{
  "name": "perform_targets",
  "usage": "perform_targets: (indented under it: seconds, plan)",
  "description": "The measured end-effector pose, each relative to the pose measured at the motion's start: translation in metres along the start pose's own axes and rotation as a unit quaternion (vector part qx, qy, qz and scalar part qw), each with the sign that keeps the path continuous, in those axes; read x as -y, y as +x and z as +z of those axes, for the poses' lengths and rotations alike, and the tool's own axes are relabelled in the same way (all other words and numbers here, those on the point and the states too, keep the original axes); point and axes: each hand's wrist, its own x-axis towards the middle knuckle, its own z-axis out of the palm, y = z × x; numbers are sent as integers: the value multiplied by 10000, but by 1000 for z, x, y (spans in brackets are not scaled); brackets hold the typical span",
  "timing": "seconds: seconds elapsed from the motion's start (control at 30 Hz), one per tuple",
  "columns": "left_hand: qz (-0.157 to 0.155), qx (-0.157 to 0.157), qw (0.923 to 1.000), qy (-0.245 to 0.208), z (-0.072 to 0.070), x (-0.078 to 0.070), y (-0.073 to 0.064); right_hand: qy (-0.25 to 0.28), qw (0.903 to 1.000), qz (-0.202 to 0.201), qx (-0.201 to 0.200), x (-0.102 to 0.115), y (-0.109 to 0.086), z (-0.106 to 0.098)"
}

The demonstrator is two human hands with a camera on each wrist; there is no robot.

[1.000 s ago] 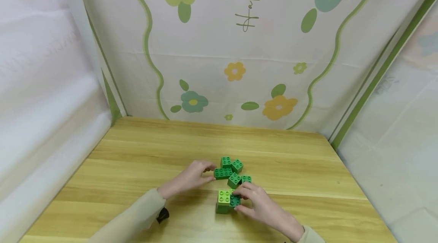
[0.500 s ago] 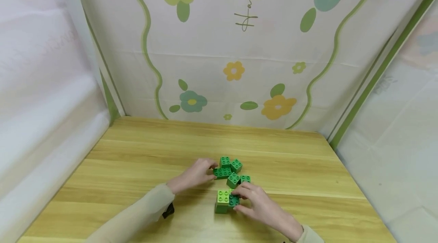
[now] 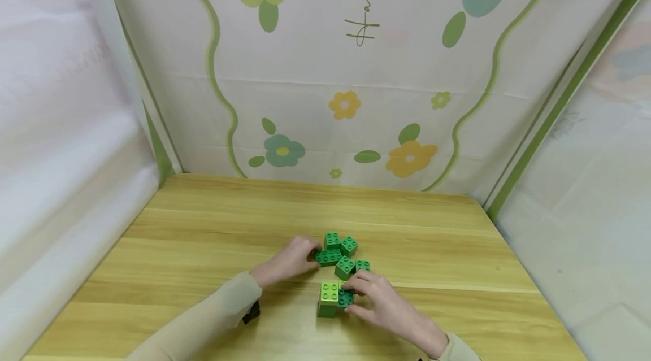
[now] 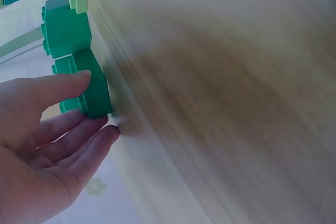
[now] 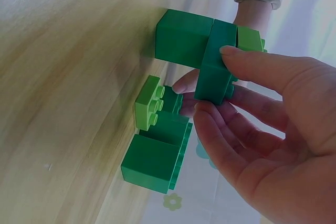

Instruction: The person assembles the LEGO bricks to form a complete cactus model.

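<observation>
Flower-printed cloth (image 3: 305,67) backs a wood-grained table (image 3: 432,236); sleeved arms (image 3: 205,316) reach forward, left hand (image 3: 291,262) pinching the long green brick (image 3: 329,257) beside loose bricks (image 3: 345,266), right hand (image 3: 382,300) gripping the nearer brick stack (image 3: 329,296).

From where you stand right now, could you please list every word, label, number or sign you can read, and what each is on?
"Happy": flowered back cloth, written sideways.
Left cloth: faint lettering, too blurred to read.
Right cloth: faint grey mark, too blurred to tell whether it is text.
Green toy building bricks: no text that I can make out.
</observation>
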Motion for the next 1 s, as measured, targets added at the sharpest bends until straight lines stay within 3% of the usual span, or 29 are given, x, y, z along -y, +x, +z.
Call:
perform_targets:
  seconds: [0.67, 1.0]
  plan:
    - [-223, 221, 9995, 1, 0, -3, 2, -131, 9999, 4, -73, -1, -3, 2]
    - [-171, 100, 9997, -130, -1, -1, 1, -99, 9999, 34, 10, 0, 1, 0]
